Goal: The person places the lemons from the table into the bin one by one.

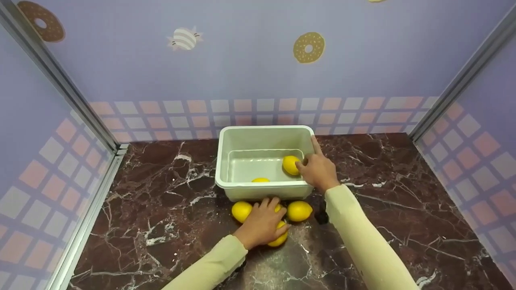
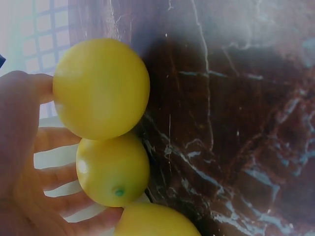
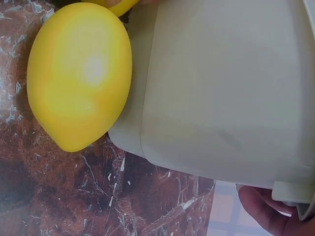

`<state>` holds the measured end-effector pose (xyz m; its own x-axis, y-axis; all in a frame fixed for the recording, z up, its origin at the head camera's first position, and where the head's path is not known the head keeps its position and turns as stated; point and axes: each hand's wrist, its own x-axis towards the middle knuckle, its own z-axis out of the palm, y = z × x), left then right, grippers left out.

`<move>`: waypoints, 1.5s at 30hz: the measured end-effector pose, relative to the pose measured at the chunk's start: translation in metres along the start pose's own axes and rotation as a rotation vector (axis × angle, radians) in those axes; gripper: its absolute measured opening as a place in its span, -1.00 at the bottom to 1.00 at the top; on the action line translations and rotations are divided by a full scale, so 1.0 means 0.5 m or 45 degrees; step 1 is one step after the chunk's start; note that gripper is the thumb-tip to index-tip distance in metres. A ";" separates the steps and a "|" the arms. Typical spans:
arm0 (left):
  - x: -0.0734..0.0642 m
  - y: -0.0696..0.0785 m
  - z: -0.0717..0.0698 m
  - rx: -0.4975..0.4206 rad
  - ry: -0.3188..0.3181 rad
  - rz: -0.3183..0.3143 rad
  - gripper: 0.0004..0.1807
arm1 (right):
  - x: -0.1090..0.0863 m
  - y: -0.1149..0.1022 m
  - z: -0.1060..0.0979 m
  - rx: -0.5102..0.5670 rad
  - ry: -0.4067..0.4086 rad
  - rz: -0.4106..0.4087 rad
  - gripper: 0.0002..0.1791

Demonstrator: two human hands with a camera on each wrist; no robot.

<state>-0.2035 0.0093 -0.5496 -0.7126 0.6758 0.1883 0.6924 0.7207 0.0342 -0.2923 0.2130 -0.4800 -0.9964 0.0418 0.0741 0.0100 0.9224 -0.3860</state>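
The left hand [image 1: 262,223] is the closer to the loose lemons; its fingers curl over the middle lemon [image 2: 114,169], its thumb against the near lemon [image 2: 101,88] — how firmly, I cannot tell. The left lemon [image 1: 241,211] sits just beside those fingers; the right lemon [image 1: 299,211] lies to their right, long axis sideways, tip away from them. Just beyond that hand, the bin [image 1: 250,192] runs lengthwise across; the right hand [image 1: 320,169] grips its right rim — one inner lemon [image 1: 290,165] beside the thumb.
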 end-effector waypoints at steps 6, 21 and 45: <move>0.001 0.004 0.007 -0.043 -0.087 -0.020 -0.44 | 0.000 0.003 0.002 -0.004 -0.002 -0.007 -0.59; 0.007 -0.002 0.013 -0.189 -0.195 -0.090 -0.35 | 0.001 0.000 0.000 0.000 0.009 -0.015 -0.59; 0.005 -0.007 0.001 -0.219 -0.081 -0.036 -0.48 | 0.002 0.001 0.001 -0.003 0.008 -0.003 -0.60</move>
<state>-0.2075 0.0084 -0.5495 -0.7341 0.6679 0.1226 0.6771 0.7062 0.2068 -0.2934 0.2132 -0.4803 -0.9959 0.0421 0.0806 0.0080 0.9235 -0.3835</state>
